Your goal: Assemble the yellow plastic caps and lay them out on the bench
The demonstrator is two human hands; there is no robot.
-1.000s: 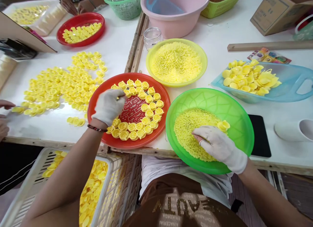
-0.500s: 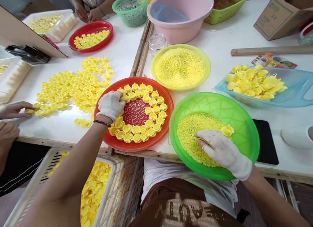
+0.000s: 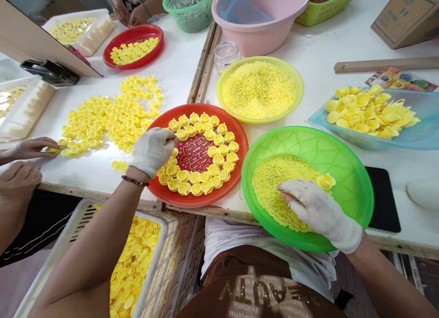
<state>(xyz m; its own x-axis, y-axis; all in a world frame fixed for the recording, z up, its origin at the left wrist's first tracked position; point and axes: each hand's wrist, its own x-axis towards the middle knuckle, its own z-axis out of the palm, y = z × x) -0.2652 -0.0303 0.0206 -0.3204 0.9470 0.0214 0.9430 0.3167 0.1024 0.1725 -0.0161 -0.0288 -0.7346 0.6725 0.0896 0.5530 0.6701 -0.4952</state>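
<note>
My left hand point(image 3: 153, 151), in a white glove, hovers over the left rim of the red plate point(image 3: 199, 201). Its fingers are pinched together, and I cannot make out anything between them. Rings of small round yellow cups point(image 3: 183, 176) line the plate around its printed centre. In the green bowl point(image 3: 346, 199), my gloved right hand point(image 3: 313, 208) rests on a heap of yellow beads point(image 3: 274, 190). Its fingers are curled closed, hiding what they hold. A few yellow cup-shaped pieces point(image 3: 325, 181) lie just behind its knuckles.
Loose yellow pieces point(image 3: 103, 121) spread to the left, where another person's hand point(image 3: 32, 149) touches some. A yellow bowl of beads point(image 3: 260, 119), a glass jar point(image 3: 226, 55) and a pink basin point(image 3: 264, 39) stand behind. A blue scoop point(image 3: 425, 126) and black phone-like slab point(image 3: 383, 199) are right.
My left hand has drawn back a little from the cups at the plate's upper left. My right hand stays closed in the beads. The whole view has shifted slightly.
</note>
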